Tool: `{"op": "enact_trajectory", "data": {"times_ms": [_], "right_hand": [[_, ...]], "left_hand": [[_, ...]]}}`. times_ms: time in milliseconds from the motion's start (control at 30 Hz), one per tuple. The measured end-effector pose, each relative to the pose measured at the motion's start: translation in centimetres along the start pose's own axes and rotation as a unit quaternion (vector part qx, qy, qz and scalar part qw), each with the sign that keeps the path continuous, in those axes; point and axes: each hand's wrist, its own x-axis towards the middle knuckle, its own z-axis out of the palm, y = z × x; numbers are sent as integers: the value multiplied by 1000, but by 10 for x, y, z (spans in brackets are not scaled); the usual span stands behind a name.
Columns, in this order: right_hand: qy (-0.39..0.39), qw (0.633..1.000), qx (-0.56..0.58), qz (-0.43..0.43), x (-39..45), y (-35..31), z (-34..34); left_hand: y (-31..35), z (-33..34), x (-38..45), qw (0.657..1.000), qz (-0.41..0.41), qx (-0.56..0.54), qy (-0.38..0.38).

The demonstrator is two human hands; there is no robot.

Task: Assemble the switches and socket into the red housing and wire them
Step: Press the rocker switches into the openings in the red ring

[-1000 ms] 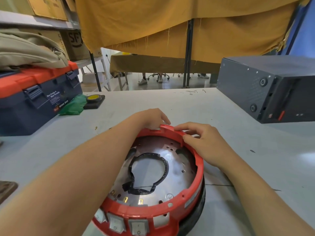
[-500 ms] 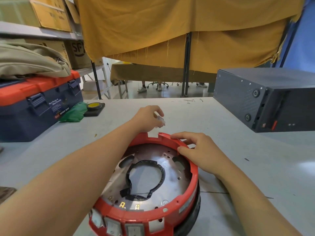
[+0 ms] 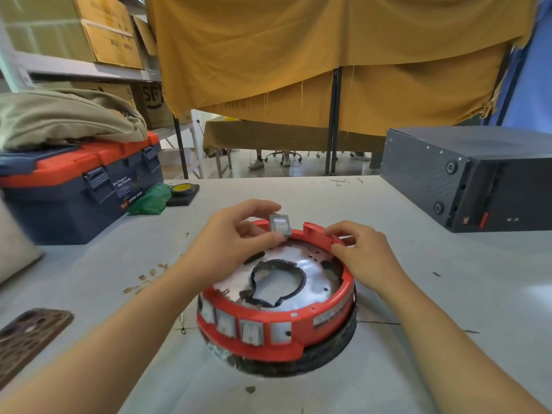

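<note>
A round red housing [image 3: 286,339] with a shiny metal plate and a black ring inside lies on the grey table. Several grey rocker switches [image 3: 251,331] sit in its near wall. My left hand [image 3: 233,240] pinches one loose grey switch [image 3: 280,225] just above the housing's far rim. My right hand [image 3: 363,253] grips the far right rim, thumb inside and fingers over the edge.
A blue and red toolbox [image 3: 80,186] with a khaki bag on top stands at the left. A dark metal case [image 3: 466,177] sits at the right. A green cloth [image 3: 149,200], a yellow-topped black item [image 3: 182,191], a phone [image 3: 27,336] and small scraps lie on the table [image 3: 448,294].
My left hand left the rim and now holds a grey switch up at the far rim. The housing has turned, bringing the switch row further right. My right hand stays on the rim.
</note>
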Motion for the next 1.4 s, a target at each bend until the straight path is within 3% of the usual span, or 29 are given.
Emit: {"op": "enact_trajectory", "data": {"times_ms": [167, 333, 400, 533, 600, 900, 1233, 1400], "right_hand": [[98, 994, -49, -15, -2, 0, 7], [197, 960, -163, -115, -12, -14, 13], [167, 966, -126, -153, -18, -28, 9], [-93, 980, 37, -173, -41, -64, 1], [-157, 971, 53, -174, -53, -72, 3], [-169, 967, 150, -115, -79, -72, 5], [-161, 968, 100, -163, -89, -74, 14], [-176, 967, 109, -149, -91, -65, 2]], "left_hand": [[-3, -3, -39, 1000, 0, 1, -19], [-2, -4, -63, 1000, 18, -21, -7], [-1, -6, -69, 999, 22, -30, -2], [4, -6, -78, 999, 33, -16, 12], [6, -4, -82, 999, 36, -7, 23], [6, -4, -103, 999, 42, -9, 13], [10, -4, -113, 998, 1, -58, 31], [7, 8, -122, 998, 27, 46, 38]]}}
